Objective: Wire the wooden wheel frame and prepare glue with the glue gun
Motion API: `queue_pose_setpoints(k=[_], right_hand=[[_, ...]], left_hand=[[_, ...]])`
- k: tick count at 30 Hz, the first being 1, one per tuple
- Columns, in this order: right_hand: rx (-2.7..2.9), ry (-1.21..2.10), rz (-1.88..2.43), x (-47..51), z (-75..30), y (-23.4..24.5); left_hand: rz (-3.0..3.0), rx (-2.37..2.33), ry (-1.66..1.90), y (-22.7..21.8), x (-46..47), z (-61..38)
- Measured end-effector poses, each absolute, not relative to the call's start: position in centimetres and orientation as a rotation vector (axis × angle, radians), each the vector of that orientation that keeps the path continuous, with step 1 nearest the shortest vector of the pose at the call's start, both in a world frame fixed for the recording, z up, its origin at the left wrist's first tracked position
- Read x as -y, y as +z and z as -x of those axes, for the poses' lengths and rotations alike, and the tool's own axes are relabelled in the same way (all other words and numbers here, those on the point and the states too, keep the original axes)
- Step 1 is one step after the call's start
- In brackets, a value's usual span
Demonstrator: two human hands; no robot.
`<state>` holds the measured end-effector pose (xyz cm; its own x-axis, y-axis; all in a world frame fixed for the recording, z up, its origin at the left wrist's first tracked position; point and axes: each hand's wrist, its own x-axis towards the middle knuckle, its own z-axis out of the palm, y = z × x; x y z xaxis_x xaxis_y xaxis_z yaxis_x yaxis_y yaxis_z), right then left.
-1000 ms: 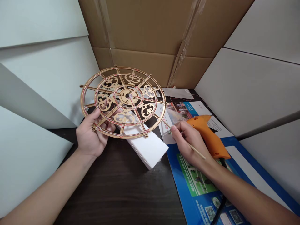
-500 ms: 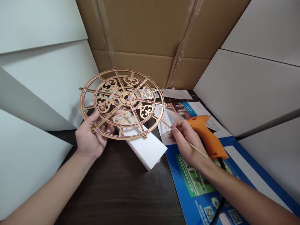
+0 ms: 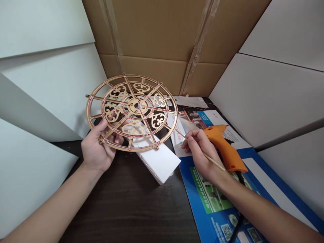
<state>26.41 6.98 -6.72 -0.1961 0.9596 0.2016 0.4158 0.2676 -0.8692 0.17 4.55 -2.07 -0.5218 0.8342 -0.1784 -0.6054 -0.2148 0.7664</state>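
Note:
My left hand grips the lower left rim of a round wooden wheel frame, with the thumb on top and the fingers underneath. The wheel is tilted toward me and has spokes, scroll-shaped cutouts and thin red wires running along its rings. Between the thumb and fingers of my right hand is a thin wooden stick, its far tip close to the wheel's right rim; whether it touches I cannot tell. Beneath the wheel lies a white box, partly covered by it.
An orange glue gun with a black cord lies just right of my right hand, on a blue printed sheet. Cardboard stands at the back, with white panels at both sides. The table is dark wood.
Almost nothing differs. My right hand and the stick have shifted very slightly; the wheel and my left hand hold their place.

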Motion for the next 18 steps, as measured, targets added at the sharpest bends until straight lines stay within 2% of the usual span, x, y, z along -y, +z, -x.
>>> queue_pose_setpoints(k=[18], right_hand=[[1.791, 0.833, 1.274, -7.16, -26.40, -6.60]], left_hand=[[-0.385, -1.029, 1.850, -2.40, -4.43, 0.04]])
